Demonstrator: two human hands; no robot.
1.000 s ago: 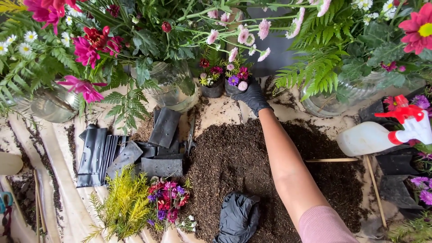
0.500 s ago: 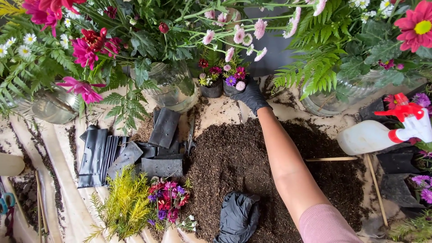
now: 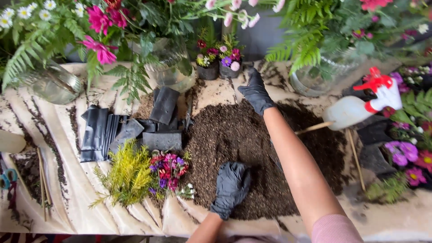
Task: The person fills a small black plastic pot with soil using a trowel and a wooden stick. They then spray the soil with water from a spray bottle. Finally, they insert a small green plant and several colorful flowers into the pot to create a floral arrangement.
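Your open, empty right hand (image 3: 255,92) sits just beside the small flower pots (image 3: 219,67) past the soil pile (image 3: 243,139), left hand (image 3: 231,186) loosely curled, empty, on the soil.

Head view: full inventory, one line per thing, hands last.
soil pile: 1, dark brown, table centre
small planted pots: 2, black, mixed blooms, behind the soil
empty grow bags: several, black, left of soil
cut flower bunch: 1, red and purple, beside yellow-green foliage
glass vases: at least 3, clear, back row, holding ferns and flowers
spray bottle: 1, white, red trigger, right
wooden sticks: 2, tan, right
left hand: black glove, on the soil
right hand: black glove, near the pots
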